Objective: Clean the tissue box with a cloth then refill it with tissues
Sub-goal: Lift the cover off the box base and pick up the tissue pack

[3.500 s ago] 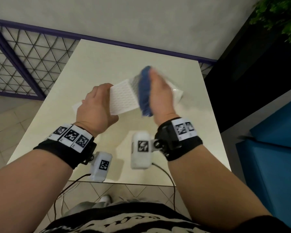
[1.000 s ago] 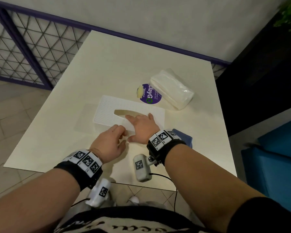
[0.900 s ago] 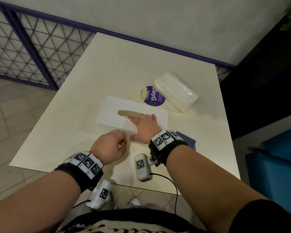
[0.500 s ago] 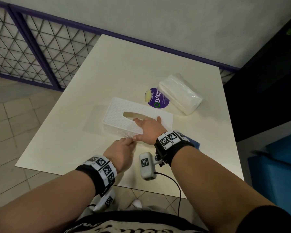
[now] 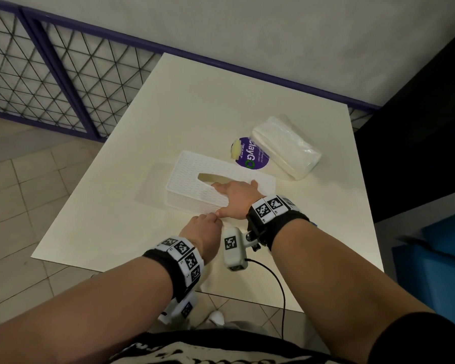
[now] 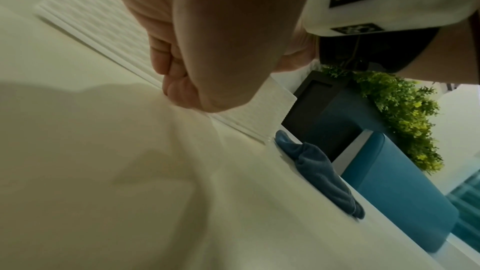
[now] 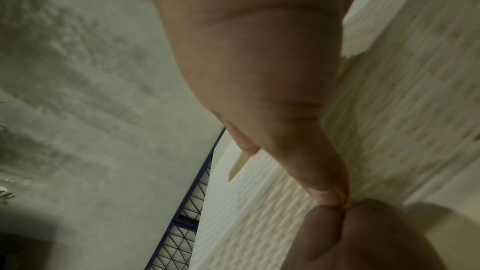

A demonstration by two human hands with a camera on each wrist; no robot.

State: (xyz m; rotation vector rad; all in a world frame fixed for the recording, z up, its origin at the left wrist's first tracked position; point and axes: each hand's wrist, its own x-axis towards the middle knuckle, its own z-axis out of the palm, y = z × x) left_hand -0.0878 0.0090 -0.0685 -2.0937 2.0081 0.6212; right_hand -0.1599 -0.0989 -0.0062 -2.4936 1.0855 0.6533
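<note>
The white lattice tissue box (image 5: pixel 192 179) lies flat mid-table, its oval slot (image 5: pixel 208 177) facing up. My right hand (image 5: pixel 237 194) rests on the lid with straight fingers, and its thumb hangs over the near side. My left hand (image 5: pixel 204 227) is curled into a fist against the box's near bottom edge (image 6: pixel 233 118), touching the right thumb (image 7: pixel 327 190); nothing shows inside it. The blue cloth (image 6: pixel 319 174) lies crumpled on the table right of the box. A clear-wrapped tissue pack (image 5: pixel 286 151) sits behind the box to the right.
A round purple sticker (image 5: pixel 250 153) lies on the cream table (image 5: pixel 221 101) between box and pack. A purple mesh fence (image 5: pixel 50 74) runs along the left and back. Blue seating (image 5: pixel 431 258) and a leafy plant (image 6: pixel 397 110) stand to the right.
The cloth was wiping the lifted box; now it lies on the table and the box is set down. My left fist has moved in to the box's near edge, beside the right thumb.
</note>
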